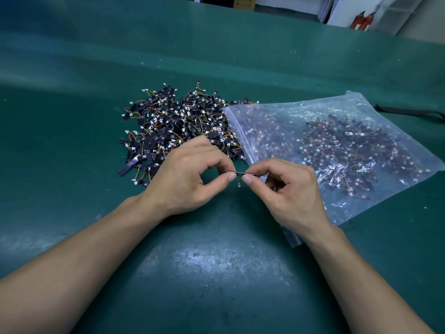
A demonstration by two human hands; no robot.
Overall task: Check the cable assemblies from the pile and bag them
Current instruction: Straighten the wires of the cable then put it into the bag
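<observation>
— Left? Pile (178, 131) on green mat (72, 165); left hand (190, 179) just before it, pinching one end of a cable assembly (240, 174).
— Right? Right hand (289, 191) pinching the other end, over part-filled bag (356, 102). Best turned slowly, checked on every side.

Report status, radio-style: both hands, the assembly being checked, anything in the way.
Both pinching: left hand and right hand each hold one end of a cable assembly. Beyond them the pile; bag part filled, at the right. Nothing in the way.
</observation>
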